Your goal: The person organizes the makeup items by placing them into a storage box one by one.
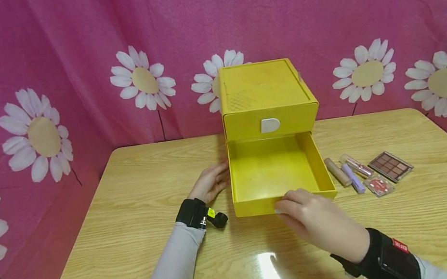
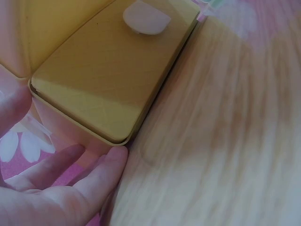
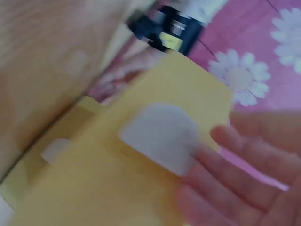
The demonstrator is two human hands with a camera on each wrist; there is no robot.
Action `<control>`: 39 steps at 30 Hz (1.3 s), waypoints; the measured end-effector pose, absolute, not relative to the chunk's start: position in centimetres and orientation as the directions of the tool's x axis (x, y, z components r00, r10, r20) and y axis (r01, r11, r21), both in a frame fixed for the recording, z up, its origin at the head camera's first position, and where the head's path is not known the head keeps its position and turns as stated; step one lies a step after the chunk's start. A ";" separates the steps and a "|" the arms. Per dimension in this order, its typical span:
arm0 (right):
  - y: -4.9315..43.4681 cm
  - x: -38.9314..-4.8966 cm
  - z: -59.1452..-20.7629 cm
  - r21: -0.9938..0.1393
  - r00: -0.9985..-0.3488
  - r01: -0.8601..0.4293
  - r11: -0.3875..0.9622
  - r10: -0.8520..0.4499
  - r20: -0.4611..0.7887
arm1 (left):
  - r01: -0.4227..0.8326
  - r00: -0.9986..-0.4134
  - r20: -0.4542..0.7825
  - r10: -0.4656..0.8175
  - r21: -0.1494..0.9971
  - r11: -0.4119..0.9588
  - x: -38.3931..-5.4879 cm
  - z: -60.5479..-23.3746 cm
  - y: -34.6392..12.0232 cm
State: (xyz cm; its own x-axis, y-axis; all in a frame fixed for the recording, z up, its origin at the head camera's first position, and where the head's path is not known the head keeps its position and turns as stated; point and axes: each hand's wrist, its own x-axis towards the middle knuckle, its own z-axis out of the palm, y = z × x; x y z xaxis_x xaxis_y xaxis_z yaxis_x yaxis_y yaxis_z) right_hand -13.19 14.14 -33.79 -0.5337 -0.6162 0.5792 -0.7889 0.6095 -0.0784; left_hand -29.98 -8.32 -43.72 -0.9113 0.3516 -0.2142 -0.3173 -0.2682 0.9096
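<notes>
A yellow drawer box stands on the table with a drawer pulled out toward me. My right hand is at the drawer's front. In the right wrist view its extended fingers reach the edge of a white D-shaped handle; that view is blurred. My left hand is beside the box's left side. The left wrist view shows its fingertips at the lower corner of a shut lower drawer, which has its own white handle.
Right of the drawer lie an eyeshadow palette, a small red compact, a lilac tube, a brownish tube and a clear pinkish tube. A pink curtain with daisies hangs behind the wooden table.
</notes>
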 end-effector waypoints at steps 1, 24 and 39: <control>14.4 -13.2 -33.3 -0.089 -0.527 -0.800 0.593 -0.625 0.576 | -0.319 -0.911 -0.216 0.351 0.909 -0.269 -30.0 -43.7 -8.3; 30.1 -19.3 -32.1 -0.349 -0.948 -0.312 0.884 -0.267 0.172 | -0.332 -0.908 -0.223 0.354 0.899 -0.286 -30.0 -43.8 -8.3; 33.9 -20.4 -39.1 -0.337 -0.991 -0.097 0.936 -0.124 -0.057 | -0.325 -0.911 -0.214 0.351 0.899 -0.294 -30.0 -43.7 -8.3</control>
